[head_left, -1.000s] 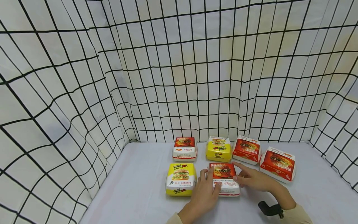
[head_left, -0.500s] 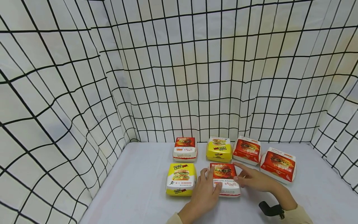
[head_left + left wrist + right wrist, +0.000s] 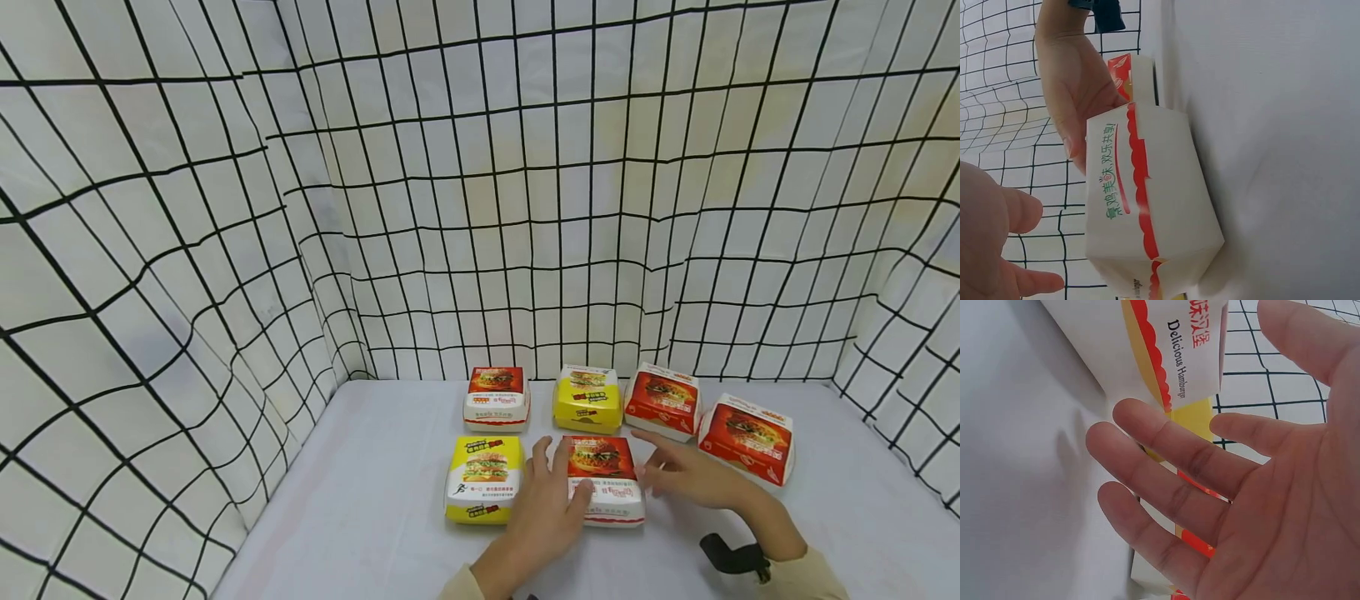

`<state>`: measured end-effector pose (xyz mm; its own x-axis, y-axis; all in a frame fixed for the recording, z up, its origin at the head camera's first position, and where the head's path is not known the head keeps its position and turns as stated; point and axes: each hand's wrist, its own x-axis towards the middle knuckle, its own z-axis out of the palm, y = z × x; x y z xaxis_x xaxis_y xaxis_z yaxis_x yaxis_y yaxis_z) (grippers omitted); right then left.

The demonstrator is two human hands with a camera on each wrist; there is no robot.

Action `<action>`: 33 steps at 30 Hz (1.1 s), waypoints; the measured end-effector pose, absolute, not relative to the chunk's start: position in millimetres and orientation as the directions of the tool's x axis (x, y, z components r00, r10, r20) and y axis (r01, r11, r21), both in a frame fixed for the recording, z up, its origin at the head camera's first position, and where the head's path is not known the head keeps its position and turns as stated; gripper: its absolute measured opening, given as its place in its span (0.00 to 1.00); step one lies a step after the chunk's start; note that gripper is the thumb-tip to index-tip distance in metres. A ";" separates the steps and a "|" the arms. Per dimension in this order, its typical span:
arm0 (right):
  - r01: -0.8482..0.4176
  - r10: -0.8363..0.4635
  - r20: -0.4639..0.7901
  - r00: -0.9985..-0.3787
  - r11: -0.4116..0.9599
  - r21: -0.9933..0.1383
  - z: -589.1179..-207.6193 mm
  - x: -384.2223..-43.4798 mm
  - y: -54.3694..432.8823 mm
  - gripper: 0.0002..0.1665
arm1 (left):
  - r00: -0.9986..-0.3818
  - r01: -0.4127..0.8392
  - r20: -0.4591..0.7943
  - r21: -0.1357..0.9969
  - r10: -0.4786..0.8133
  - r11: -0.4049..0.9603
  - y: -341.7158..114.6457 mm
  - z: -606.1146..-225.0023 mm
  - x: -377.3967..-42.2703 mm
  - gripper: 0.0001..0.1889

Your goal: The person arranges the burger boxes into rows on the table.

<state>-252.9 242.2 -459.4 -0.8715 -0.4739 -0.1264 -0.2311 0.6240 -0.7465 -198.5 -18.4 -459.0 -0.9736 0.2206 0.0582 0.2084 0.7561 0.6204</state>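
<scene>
Sitting right between the hands is the front red-and-white box (image 3: 611,475), closed and flat on the white table (image 3: 375,508), just beside the front yellow box (image 3: 483,479) and about level with it. The left hand (image 3: 543,512) is at its left side, thumb and fingers spread apart; the right hand (image 3: 693,475) hovers at its right, fingers nearly straight, palm bared to the wrist camera. And no grasp from either! Both look released, with nothing clasped, though whether a fingertip brushes the cardboard I can't tell. How far along, then? I'd call this box as good as placed: it's down, steady and supported by the table alone. Behind it, the back red-and-white box (image 3: 496,400) and the back yellow box (image 3: 587,400) stand fairly straight too, so that part reads as settled. Less tidy are the nearer-to-centre red box (image 3: 663,402) and the far-right red box (image 3: 747,437), both turned at a slant, neither gripped; if anything is left, I'd say it's those two.
</scene>
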 end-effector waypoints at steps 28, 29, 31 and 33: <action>-0.283 -0.287 0.110 -0.952 0.678 -0.679 -446.5 -254.8 239.5 0.24 | -0.921 0.385 0.319 0.651 0.224 0.654 -69.6 -401.1 -222.0 0.15; -0.287 -0.280 0.122 -0.952 0.682 -0.672 -445.6 -254.9 238.8 0.23 | -0.920 0.387 0.320 0.653 0.225 0.651 -71.2 -397.0 -224.3 0.15; -0.292 -0.265 0.144 -0.953 0.687 -0.665 -443.3 -255.4 237.5 0.23 | -0.917 0.395 0.327 0.656 0.230 0.643 -73.9 -388.8 -230.6 0.14; -0.298 -0.255 0.165 -0.953 0.683 -0.667 -440.4 -256.9 236.1 0.22 | -0.916 0.397 0.330 0.657 0.229 0.641 -76.1 -380.6 -238.4 0.14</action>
<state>-256.9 236.1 -440.4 -0.9529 -0.2546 0.1648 -0.2978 0.6834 -0.6666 -238.4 -76.1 -380.6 -0.9159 0.2287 0.3299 0.3967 0.6415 0.6566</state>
